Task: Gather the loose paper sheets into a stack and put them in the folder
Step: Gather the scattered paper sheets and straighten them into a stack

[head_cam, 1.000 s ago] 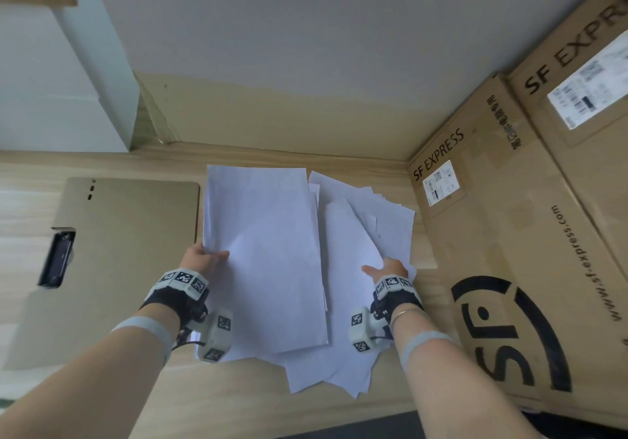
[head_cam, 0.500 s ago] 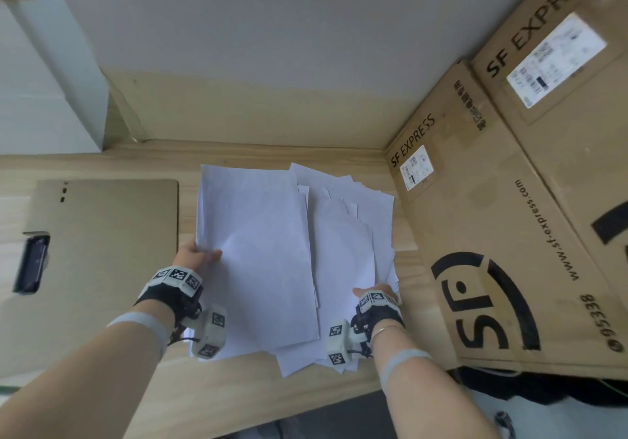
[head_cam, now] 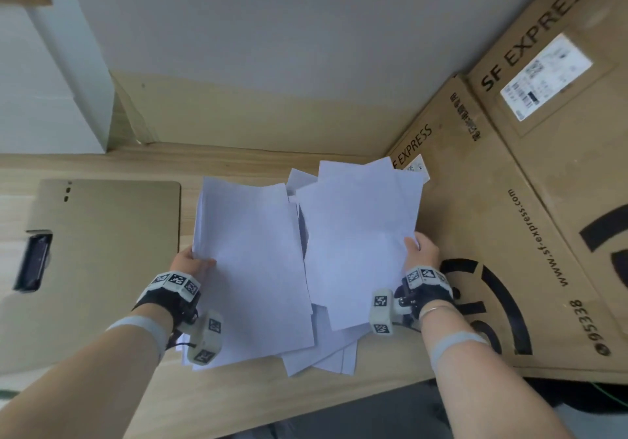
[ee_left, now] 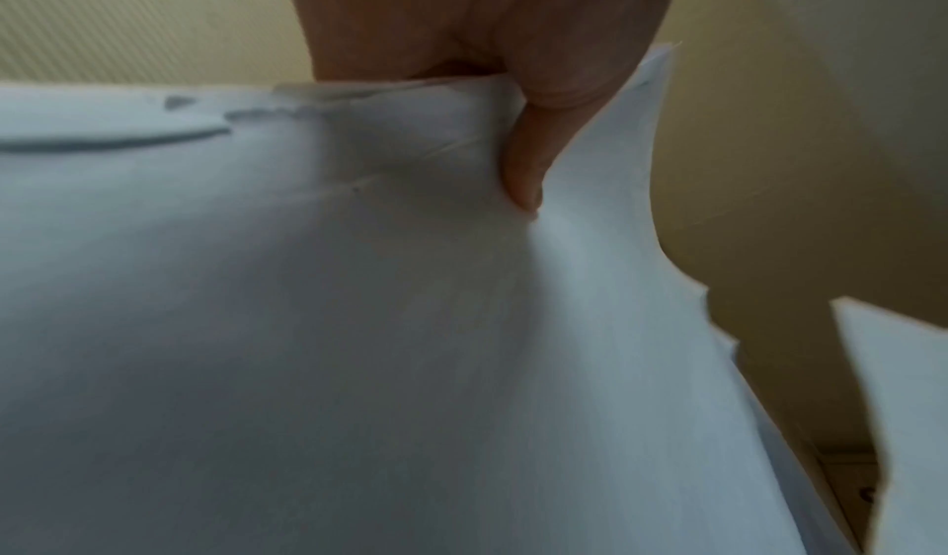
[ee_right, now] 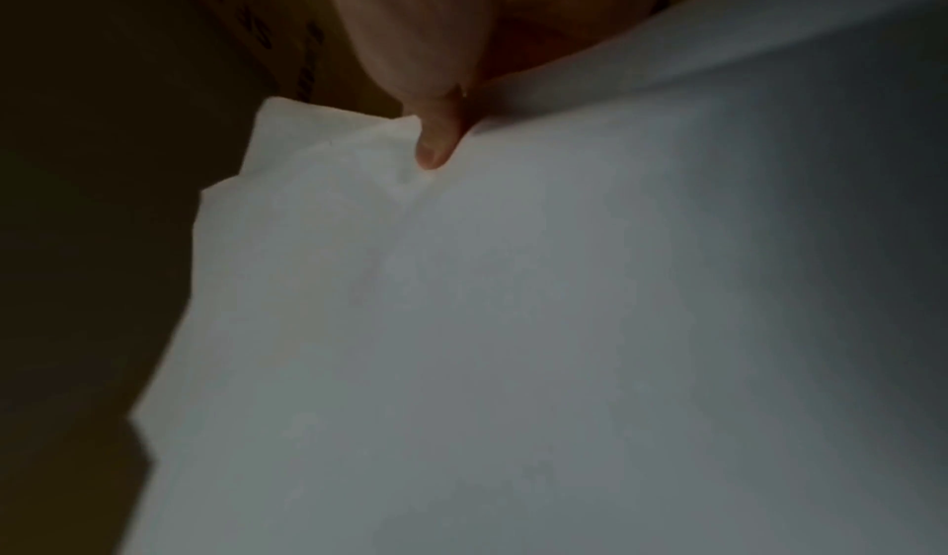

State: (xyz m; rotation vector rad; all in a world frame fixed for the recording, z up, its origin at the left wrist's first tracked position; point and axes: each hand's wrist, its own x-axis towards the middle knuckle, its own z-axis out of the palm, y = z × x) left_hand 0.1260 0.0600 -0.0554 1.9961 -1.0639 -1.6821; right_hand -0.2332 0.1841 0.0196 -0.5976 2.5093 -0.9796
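Observation:
Several white paper sheets (head_cam: 258, 268) lie fanned in an untidy pile at the middle of the wooden desk. My left hand (head_cam: 190, 263) grips the pile's left edge, thumb on top. In the left wrist view the same sheets (ee_left: 359, 320) bend under a finger of the left hand (ee_left: 523, 166). My right hand (head_cam: 419, 253) grips the right edge of a raised bundle of sheets (head_cam: 356, 235). The right wrist view shows the right hand (ee_right: 433, 146) with a fingertip under the paper (ee_right: 513, 320). The tan folder (head_cam: 102, 251) lies flat to the left, its black clip (head_cam: 34, 258) at its left edge.
Large SF Express cardboard boxes (head_cam: 509, 201) stand right against the pile on the right. A grey wall runs along the back of the desk (head_cam: 238, 387). A white block (head_cam: 51, 82) stands at the back left.
My right hand has moved from on top of the pile to its right edge and lifted a bundle of sheets, shifting them right. My left hand keeps its grip on the left edge.

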